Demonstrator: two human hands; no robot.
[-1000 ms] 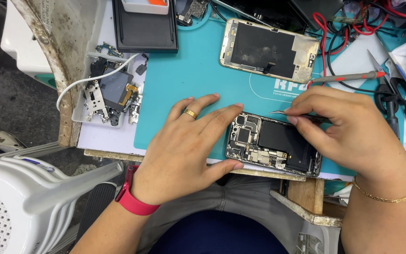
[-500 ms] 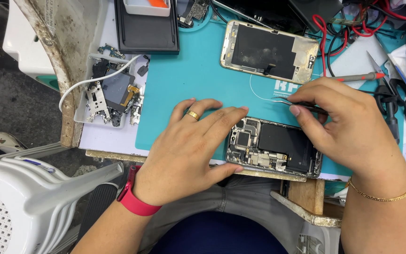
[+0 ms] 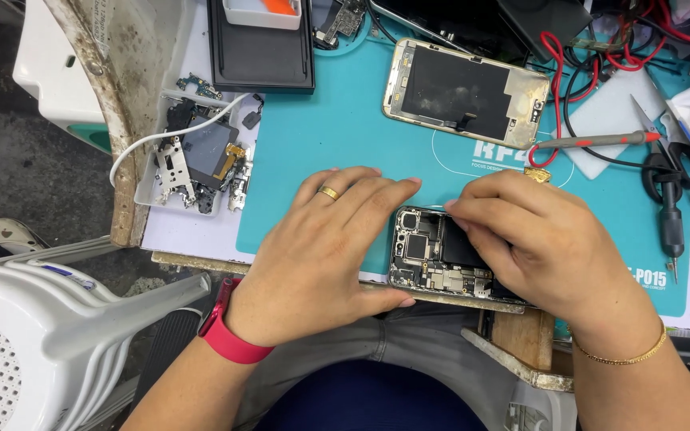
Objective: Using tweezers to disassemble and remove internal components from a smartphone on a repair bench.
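In the head view, an opened dark smartphone body with exposed circuit boards and a square camera block (image 3: pixel 433 259) lies at the near edge of the teal rubber work mat (image 3: pixel 337 136). The left hand (image 3: pixel 325 251) rests flat on the mat, fingers spread, touching the phone's left end. The right hand (image 3: pixel 541 239) covers the phone's right half, fingertips pressed together on its upper edge; whether they pinch anything cannot be told
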